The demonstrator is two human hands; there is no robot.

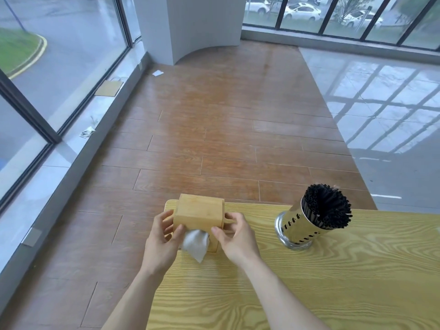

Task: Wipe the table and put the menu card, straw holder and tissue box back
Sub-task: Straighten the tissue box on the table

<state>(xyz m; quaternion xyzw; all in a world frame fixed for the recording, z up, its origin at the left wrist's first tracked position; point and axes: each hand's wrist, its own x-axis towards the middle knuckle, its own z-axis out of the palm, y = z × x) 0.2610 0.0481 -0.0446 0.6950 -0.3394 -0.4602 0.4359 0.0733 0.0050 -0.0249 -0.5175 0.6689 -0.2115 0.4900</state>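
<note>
At the far left corner of the pale yellow wood-grain table stands the light bamboo tissue box, with a white tissue hanging out of its near face. The left hand cups the box's left side, thumb on the front by the tissue; the right hand clasps the right side the same way — both closed on the box. Whether its base rests on the table or is just clear of it cannot be told, since hands and tissue cover the lower edge.

The box looks rigid and fairly light, its smooth sides likely a little slippery, so a two-sided squeeze on the flat walls suits it; the tissue is soft and would tear or pull out if grabbed.

To the right, well apart, stands the shiny perforated metal straw holder packed with black straws — probably top-heavy, best taken low around the cylinder.

No menu card or cloth is in view, and the table's right and near parts are cut off.
</note>
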